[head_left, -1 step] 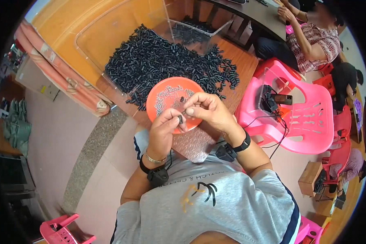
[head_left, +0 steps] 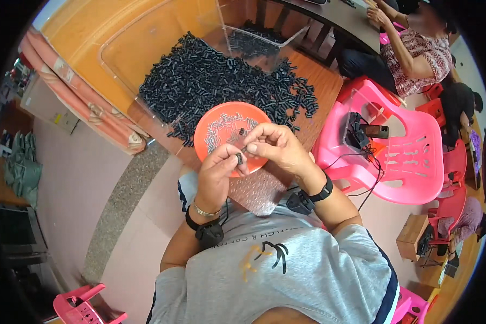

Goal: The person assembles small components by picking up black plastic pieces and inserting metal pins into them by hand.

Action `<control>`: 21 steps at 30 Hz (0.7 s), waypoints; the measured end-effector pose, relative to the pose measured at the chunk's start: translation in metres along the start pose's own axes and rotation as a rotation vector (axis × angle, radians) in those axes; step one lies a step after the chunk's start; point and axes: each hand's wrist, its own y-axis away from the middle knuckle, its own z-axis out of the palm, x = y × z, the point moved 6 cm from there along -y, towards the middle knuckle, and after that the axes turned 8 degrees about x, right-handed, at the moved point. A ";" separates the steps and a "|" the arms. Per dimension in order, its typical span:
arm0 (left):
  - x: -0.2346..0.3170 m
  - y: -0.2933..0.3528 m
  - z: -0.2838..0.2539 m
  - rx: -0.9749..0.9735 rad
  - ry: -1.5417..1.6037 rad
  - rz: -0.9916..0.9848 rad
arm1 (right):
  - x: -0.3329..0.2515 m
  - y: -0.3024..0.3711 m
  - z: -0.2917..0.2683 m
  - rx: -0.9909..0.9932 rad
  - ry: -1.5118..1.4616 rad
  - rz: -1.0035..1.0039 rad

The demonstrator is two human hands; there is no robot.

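Observation:
My left hand (head_left: 217, 175) pinches a small black tube piece (head_left: 238, 158) between thumb and fingers. My right hand (head_left: 279, 147) is closed right beside it, its fingertips pinching a tiny metal piece (head_left: 245, 148) against the tube's end. Both hands hover over the near rim of a round orange plate (head_left: 218, 123) that holds several small grey metal bits. Beyond the plate a big heap of the same black tube pieces (head_left: 221, 75) spreads across the wooden table (head_left: 324, 81). Each wrist wears a black band.
A clear plastic box (head_left: 162, 38) stands behind the heap. To my right a pink plastic chair (head_left: 410, 162) carries a phone and a black device with cables. Another person (head_left: 416, 48) sits at the far right. A pink stool (head_left: 83, 308) stands at lower left.

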 end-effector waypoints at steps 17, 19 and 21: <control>-0.011 -0.002 -0.003 -0.017 0.058 -0.018 | 0.009 0.004 -0.010 0.081 0.235 -0.081; -0.014 -0.003 -0.006 -0.012 0.052 -0.025 | 0.011 0.004 -0.013 0.113 0.228 -0.065; -0.016 -0.004 -0.007 -0.009 0.050 -0.035 | 0.015 0.002 -0.014 0.046 0.141 -0.075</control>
